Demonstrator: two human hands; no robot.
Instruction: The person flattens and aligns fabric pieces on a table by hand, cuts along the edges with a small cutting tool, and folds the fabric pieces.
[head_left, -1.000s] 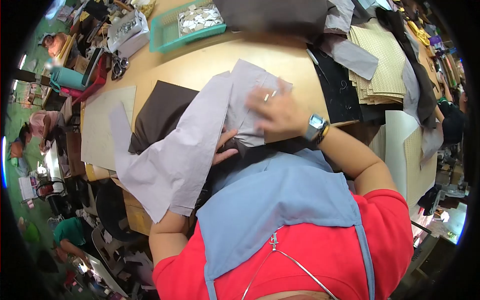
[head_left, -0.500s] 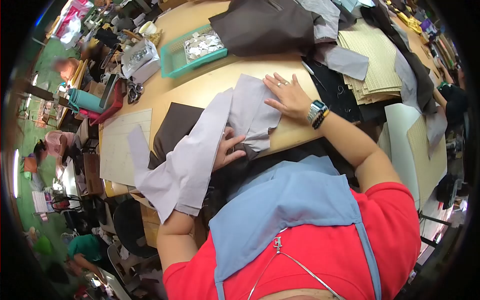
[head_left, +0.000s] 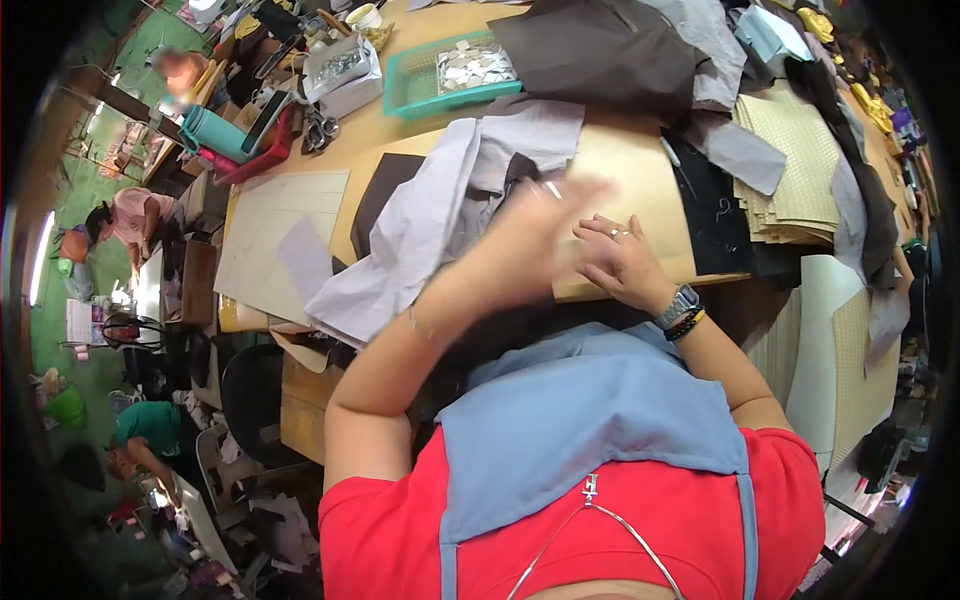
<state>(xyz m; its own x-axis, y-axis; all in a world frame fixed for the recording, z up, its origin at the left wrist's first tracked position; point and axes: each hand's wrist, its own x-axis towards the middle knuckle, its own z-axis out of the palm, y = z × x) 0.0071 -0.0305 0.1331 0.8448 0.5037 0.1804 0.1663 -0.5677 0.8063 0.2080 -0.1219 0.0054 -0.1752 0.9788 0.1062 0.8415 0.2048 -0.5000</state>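
Light grey fabric [head_left: 425, 205] with dark brown material [head_left: 382, 200] beneath and beside it lies crumpled on the wooden table [head_left: 640, 180]. My left hand [head_left: 535, 235] is raised in front of the fabric's right side, smeared by motion; what its fingers do cannot be made out. Just right of it, near the table's front edge, my right hand [head_left: 622, 262] has its fingers apart and nothing in them. A ring and a wristwatch show on my right side.
Behind the fabric stand a teal basket [head_left: 400, 95] of small white pieces and a dark cloth [head_left: 600, 55]. Patterned sheets [head_left: 790, 165] are stacked at right. Scissors [head_left: 320, 132], a teal bottle [head_left: 212, 130] and a flat board [head_left: 280, 235] are at left. People work farther left.
My left hand has come out from the fabric and moved right. My right hand has moved down toward the front edge. The grey fabric's right part has shifted back and bunched. The view has shifted.
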